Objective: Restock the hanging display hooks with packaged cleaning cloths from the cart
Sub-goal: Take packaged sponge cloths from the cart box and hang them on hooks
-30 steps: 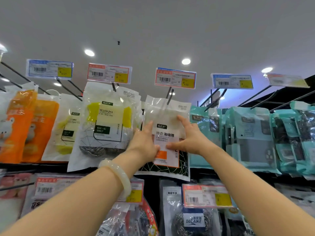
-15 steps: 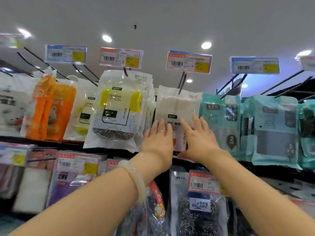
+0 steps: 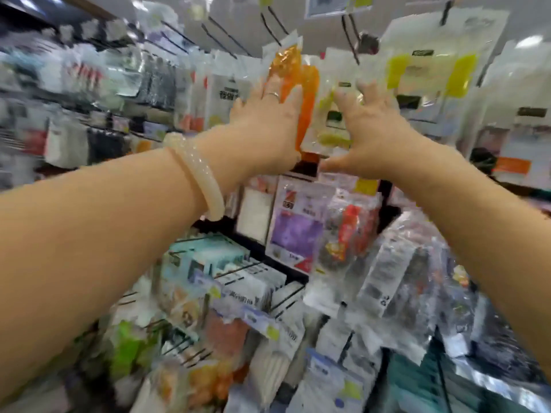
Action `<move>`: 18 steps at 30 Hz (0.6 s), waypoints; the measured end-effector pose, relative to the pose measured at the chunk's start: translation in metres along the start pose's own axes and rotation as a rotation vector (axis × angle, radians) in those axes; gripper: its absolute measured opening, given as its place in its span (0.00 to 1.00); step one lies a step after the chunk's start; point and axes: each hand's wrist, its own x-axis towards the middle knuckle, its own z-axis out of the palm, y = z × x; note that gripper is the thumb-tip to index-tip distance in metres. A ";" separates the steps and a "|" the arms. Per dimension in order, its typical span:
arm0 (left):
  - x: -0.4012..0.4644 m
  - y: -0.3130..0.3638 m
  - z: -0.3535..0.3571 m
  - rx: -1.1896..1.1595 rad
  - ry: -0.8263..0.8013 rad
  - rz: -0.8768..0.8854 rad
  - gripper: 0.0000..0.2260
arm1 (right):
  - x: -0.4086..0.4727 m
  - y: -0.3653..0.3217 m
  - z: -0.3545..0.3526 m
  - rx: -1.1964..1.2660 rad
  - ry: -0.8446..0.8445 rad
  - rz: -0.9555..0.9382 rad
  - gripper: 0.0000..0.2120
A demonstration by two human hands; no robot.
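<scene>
The view is blurred by motion. My left hand [image 3: 268, 126] is raised with fingers straight, in front of an orange hanging pack [image 3: 298, 84]. My right hand [image 3: 366, 135] is raised beside it with fingers spread and relaxed, in front of a clear pack with yellow contents [image 3: 331, 126]. Neither hand holds anything; whether they touch the packs I cannot tell. Black display hooks [image 3: 348, 37] stick out above. A larger pack with yellow pads [image 3: 432, 73] hangs to the right.
Rows of hanging packs fill the display: a purple cloth pack [image 3: 295, 234] and red scourer pack [image 3: 348, 234] below my hands, teal and white packs [image 3: 214, 263] lower left, grey and white packs [image 3: 104, 84] far left. A pale bangle [image 3: 202, 180] circles my left wrist.
Both hands have let go of the white sponge pack and moved left along the display to the orange and yellow packs. The view has swung left and down.
</scene>
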 end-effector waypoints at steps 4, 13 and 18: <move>-0.057 -0.120 0.036 0.107 -0.205 -0.185 0.40 | 0.036 -0.126 0.066 0.099 -0.141 -0.155 0.49; -0.240 -0.370 0.131 0.234 -0.609 -0.595 0.42 | 0.027 -0.423 0.246 0.385 -0.576 -0.367 0.49; -0.301 -0.449 0.187 0.233 -0.720 -0.676 0.39 | 0.010 -0.511 0.327 0.433 -0.765 -0.485 0.47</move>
